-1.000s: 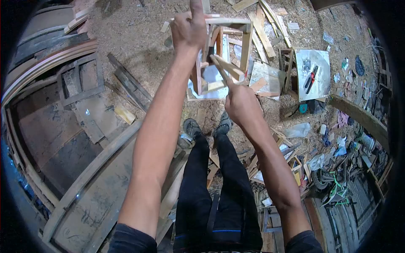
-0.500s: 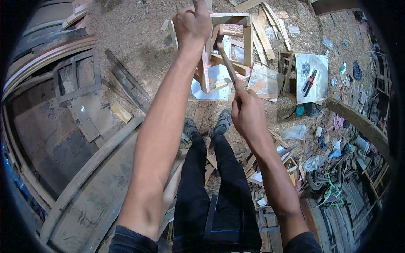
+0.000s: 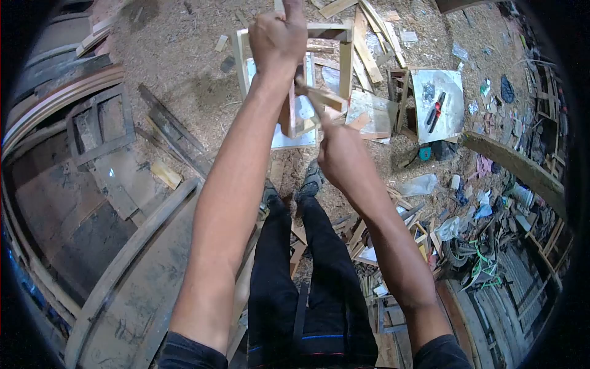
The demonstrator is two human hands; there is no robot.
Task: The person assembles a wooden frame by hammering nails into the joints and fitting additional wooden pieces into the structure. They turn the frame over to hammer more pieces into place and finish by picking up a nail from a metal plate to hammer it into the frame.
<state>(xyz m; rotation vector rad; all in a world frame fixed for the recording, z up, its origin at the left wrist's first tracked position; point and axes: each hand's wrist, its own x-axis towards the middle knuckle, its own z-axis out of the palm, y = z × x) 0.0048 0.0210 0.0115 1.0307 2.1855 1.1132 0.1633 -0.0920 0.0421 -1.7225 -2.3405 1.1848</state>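
My left hand [image 3: 279, 40] is closed around the upper part of a wooden frame [image 3: 346, 64] made of pale battens. In my right hand [image 3: 345, 152] is a hammer [image 3: 317, 103], gripped by its wooden handle. The dark hammer head is up against the frame's inner side, just below my left hand, and the handle is smeared by motion. A white panel [image 3: 295, 141] shows below the frame. My left forearm hides part of the frame's left side.
To the right, a white-topped stand [image 3: 455, 92] carries red-and-black pliers [image 3: 436, 112]. Wood offcuts [image 3: 367, 52] lie on the sawdust-covered ground. Large dark wooden panels [image 3: 141, 264] fill the left side. A curved beam [image 3: 522, 169] and scattered rubbish are at the right.
My right hand and the hammer have swung left and inward, bringing the head against the frame. My left hand keeps its hold. The whole view has shifted slightly.
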